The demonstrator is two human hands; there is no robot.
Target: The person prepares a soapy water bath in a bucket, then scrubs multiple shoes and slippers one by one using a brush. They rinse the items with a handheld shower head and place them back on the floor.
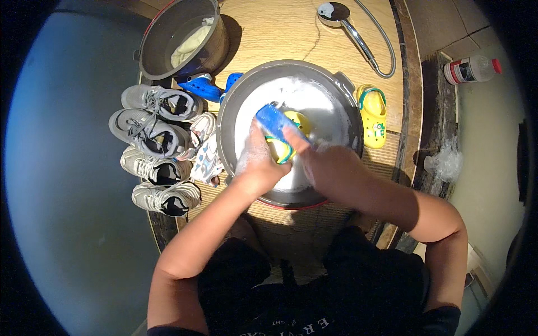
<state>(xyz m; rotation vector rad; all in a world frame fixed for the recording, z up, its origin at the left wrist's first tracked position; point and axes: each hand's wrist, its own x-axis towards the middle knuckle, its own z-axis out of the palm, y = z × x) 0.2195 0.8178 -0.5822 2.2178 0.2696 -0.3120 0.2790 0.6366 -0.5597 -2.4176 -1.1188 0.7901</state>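
A grey basin (226,138) holding soapy water stands in front of me. Over it, my left hand (260,161) grips a small yellow clog (302,122) with a green strap. My right hand (321,159) is closed on a blue scrubbing brush (275,122), which lies against the clog and covers part of it; the bristles are hidden. Suds cling to my left hand and wrist. The matching yellow clog (373,119) rests on the floor just right of the basin.
Left of the basin are grey sneakers (147,134), off-white sneakers (162,201), patterned shoes (207,161) and blue clogs (204,87). A bucket (218,46) with a pale cloth in water, a shower head (334,14), a plastic bottle (470,70) and a crumpled clear bag (445,164) lie around.
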